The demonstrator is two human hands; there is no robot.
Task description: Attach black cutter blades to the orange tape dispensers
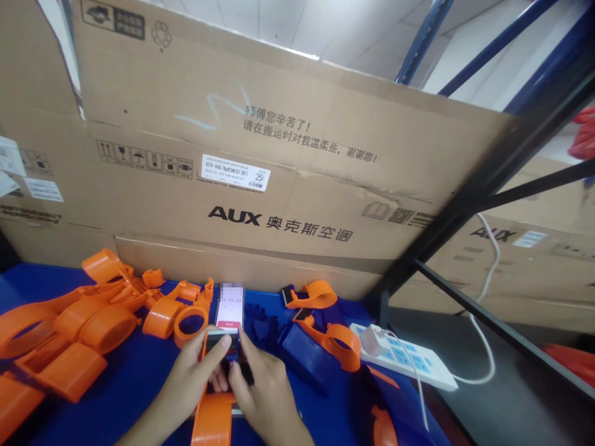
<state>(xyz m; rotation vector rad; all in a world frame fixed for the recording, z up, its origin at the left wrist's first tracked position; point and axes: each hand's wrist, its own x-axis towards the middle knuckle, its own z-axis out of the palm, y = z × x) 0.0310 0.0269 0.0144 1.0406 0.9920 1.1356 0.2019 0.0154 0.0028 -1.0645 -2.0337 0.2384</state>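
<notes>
Both hands are closed around an orange plastic tape dispenser at the lower middle of the view. My left hand grips its upper end from the left, the thumb lying across a dark part with a light edge. From the right, my right hand pinches the same end, where a small dark blue piece shows between the fingers. How the blue piece sits on the dispenser is partly hidden by the fingers. Just beyond the hands, a phone with a lit screen stands near the cardboard.
Several orange dispensers are piled on the blue surface at left. Right of the phone lie dark blue parts and two dispensers with dark ends. A white power strip with a cable sits by the dark rack post. Cardboard walls the back.
</notes>
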